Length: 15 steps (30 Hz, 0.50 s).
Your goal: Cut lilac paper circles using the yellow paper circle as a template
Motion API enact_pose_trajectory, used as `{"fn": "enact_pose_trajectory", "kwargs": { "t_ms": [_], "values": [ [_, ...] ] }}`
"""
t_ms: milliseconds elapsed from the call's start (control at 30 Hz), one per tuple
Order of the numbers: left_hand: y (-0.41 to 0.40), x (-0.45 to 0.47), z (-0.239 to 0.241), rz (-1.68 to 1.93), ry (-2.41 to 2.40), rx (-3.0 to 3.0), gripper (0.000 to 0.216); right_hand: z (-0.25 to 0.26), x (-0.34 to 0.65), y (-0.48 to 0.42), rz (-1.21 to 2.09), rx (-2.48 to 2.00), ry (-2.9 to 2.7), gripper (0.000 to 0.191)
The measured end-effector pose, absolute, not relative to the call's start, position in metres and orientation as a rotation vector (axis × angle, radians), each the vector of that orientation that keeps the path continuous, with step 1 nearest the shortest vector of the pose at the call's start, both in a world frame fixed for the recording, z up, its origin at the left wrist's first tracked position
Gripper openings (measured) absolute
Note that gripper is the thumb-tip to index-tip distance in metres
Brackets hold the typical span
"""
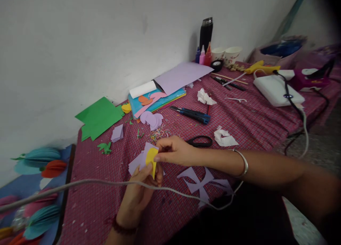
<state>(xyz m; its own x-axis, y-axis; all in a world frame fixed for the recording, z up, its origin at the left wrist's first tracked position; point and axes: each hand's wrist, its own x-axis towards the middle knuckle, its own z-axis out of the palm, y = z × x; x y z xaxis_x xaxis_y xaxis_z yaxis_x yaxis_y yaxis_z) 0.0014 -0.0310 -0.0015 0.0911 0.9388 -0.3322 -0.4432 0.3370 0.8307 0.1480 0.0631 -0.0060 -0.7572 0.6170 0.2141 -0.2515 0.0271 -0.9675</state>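
Two-handed, pinches yellow cutout [150, 157] against seemingly uncut lilac paper [143, 160] between fingers of left hand [138, 193] and right hand [176, 151]; already has lilac rounds [152, 120] cut, left of scissors [199, 141].

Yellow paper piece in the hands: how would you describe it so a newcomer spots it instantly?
Find the checked tablecloth, then the left hand and right hand meeting above it. The yellow paper piece is between their fingers, against lilac paper. It is the only yellow paper held; other yellow pieces lie beside the green sheet.
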Motion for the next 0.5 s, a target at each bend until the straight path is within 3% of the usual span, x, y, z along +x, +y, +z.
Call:
{"fn": "enact_pose_trajectory", "kwargs": {
  "t_ms": [500],
  "values": [
    [-0.0329,-0.0010,-0.0025,1.186,1.229,0.891,0.029,-0.0013,0.1499,0.0633,1.832,-0.449,-1.673,0.039]
  ]
}}
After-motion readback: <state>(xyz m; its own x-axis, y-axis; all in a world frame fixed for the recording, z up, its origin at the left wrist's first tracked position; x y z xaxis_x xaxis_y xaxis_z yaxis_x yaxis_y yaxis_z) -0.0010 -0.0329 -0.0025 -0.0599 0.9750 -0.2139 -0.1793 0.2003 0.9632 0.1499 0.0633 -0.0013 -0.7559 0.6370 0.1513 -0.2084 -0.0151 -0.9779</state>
